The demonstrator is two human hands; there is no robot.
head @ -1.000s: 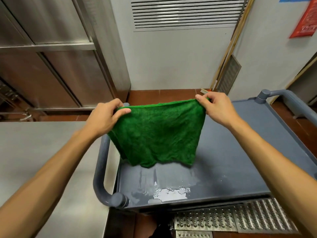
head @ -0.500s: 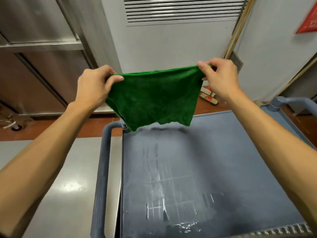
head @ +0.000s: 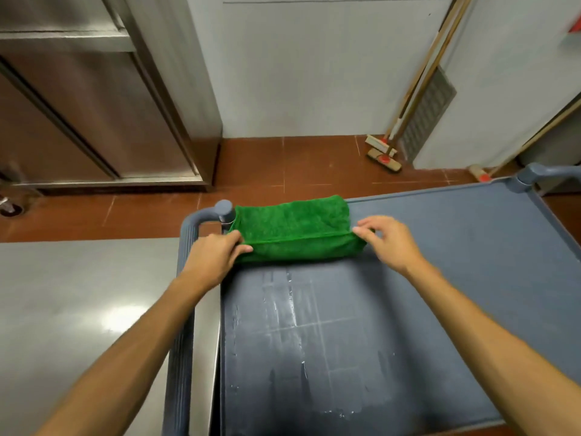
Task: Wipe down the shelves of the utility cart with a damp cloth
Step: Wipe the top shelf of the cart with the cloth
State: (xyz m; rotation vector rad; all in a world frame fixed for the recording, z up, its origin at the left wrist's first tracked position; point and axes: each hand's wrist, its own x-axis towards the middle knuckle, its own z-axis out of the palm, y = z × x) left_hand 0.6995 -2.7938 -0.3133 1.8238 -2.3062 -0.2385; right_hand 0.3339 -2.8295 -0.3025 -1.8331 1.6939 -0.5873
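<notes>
A: Which step is this?

B: Readying the cloth, I'd judge. The green microfibre cloth [head: 295, 229] lies folded into a long pad on the cart's top shelf [head: 456, 247], at the far left corner, centre of the frame just above the middle, beside the cart handle [head: 201, 217].

A: And the hands?

B: The left hand [head: 213, 254] is at the cloth's left end, its fingers [head: 243, 248] pinched on the fold there. The right hand [head: 388, 240] is at the right end, fingers spread apart and only brushing the cloth, not gripping it.

A: How far along is the shelf?

B: Wet streaks cover the lower middle of the frame, so that part looks wiped. The right side, toward the frame's right edge, looks dry.

A: So the next move?

B: Likely pressing a flat palm on the pad and sweeping it across the dry stretch. Lower shelves aren't visible, so I can't say about those.
</notes>
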